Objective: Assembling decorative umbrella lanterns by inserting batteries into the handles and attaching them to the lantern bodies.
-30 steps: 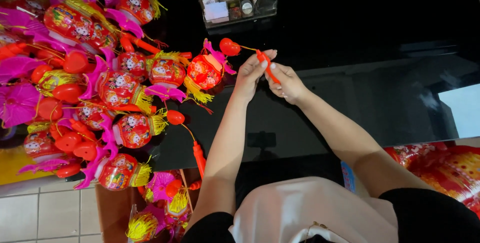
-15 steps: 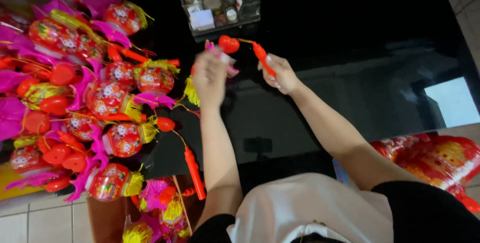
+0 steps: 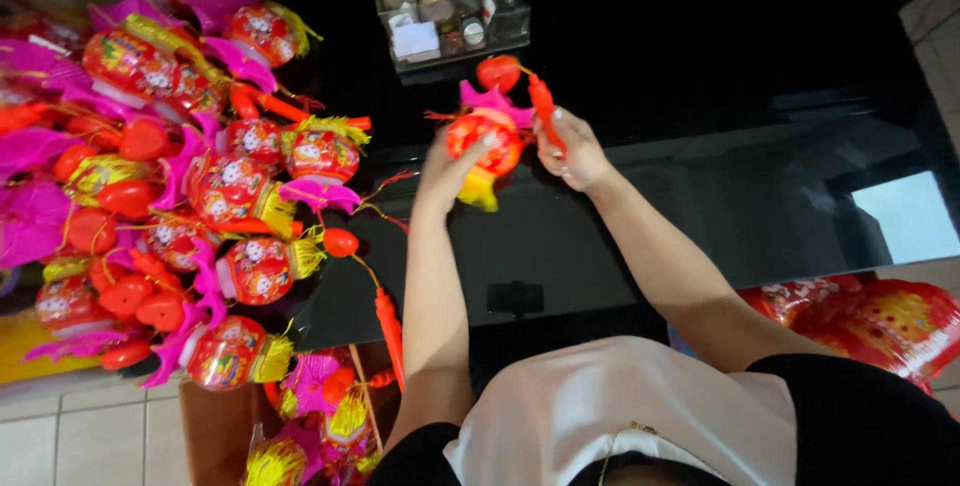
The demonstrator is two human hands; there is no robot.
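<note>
My left hand (image 3: 447,168) grips a round red lantern (image 3: 484,143) with a pink top and a yellow tassel, held up over the black tabletop (image 3: 700,216). My right hand (image 3: 572,151) pinches the lantern's red stick handle (image 3: 543,106), and a small red heart (image 3: 497,73) sits on the cord between stick and lantern. A big pile of similar red, pink and yellow lanterns (image 3: 180,186) covers the left side of the table, apart from both hands.
A clear organiser box (image 3: 450,11) with small items stands at the far edge. Another red stick (image 3: 388,326) hangs off the table's near edge. Red printed packets (image 3: 870,321) lie at the right. More lanterns (image 3: 320,406) fill a box on the tiled floor.
The left hand went to the pile's edge and came back to the middle with a lantern in it. The right hand kept hold of the red stick.
</note>
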